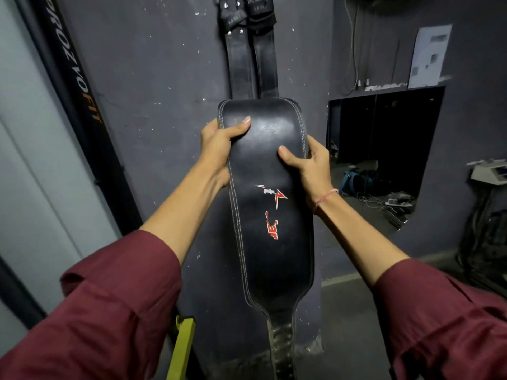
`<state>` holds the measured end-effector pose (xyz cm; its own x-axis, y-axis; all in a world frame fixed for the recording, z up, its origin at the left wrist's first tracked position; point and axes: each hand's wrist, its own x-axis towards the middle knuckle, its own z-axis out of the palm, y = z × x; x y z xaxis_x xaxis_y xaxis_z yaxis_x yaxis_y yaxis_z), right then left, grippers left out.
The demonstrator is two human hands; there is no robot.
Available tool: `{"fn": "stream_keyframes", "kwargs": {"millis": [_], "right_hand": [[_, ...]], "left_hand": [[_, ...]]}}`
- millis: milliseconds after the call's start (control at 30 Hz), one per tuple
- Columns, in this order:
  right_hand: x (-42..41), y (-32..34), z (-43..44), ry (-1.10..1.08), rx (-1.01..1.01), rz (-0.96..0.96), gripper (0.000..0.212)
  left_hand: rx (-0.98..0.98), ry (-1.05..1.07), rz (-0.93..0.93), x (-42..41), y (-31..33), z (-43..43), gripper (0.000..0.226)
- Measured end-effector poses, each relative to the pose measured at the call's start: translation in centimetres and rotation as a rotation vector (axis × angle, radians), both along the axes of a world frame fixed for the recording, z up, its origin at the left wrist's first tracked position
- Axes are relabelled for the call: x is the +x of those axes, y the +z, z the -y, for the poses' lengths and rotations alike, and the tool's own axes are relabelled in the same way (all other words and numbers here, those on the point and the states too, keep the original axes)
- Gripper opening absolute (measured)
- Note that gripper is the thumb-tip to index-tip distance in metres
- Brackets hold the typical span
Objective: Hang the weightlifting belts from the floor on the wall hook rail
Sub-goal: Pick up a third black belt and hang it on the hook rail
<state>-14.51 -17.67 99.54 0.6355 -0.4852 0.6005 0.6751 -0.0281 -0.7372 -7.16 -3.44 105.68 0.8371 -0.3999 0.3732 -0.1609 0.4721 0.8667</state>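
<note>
Along the far left edge I see a pale panel [24, 160] and a black diagonal frame bar [74, 86] with lettering that the top of the picture cuts off, so I cannot read the whole word. Low down, a yellow-green bar [183, 349] pokes up from the bottom edge; what it belongs to is hidden by my left sleeve [90, 319].

My left hand [219, 144] grips the left edge of the black weightlifting belt [269, 215], thumb across its front, the fingers hidden behind the leather. I hold the belt upright before the dark wall [153, 78], off the floor. Its wide padded part carries a red and white logo, worn so that some letters are missing. The narrow lower end with its rows of holes runs out of view at the bottom.

Above it, two hanging belts [252, 50] lie against the wall; whatever they hang from is cut off by the top edge, and the held belt covers their lower ends.

My right hand [310, 163] clasps the belt's right edge the same way, a thin thread around the wrist.

Further right, a dark opening [384, 149] shows blurred clutter that I cannot identify. A paper [429, 58] is fixed above it, its print unreadable.
</note>
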Motion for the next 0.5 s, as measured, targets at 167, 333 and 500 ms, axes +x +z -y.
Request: {"fn": "stream_keyframes", "kwargs": {"millis": [167,333,500], "right_hand": [[-2.3,-10.8,1.1,0.129,-0.132,-0.294,0.083],[-4.5,-21.6,-0.2,0.187,-0.112,-0.595,0.059],[-2.6,-11.2,-0.5,0.083,-0.038,-0.326,0.051]], "left_hand": [[-0.058,0.026,0.039,-0.1,-1.8,0.3,0.013],[-0.05,0.061,0.07,0.1,-2.2,-0.2,0.011],[-0.057,0.07,0.086,0.2,-3.3,-0.5,0.017]]}}
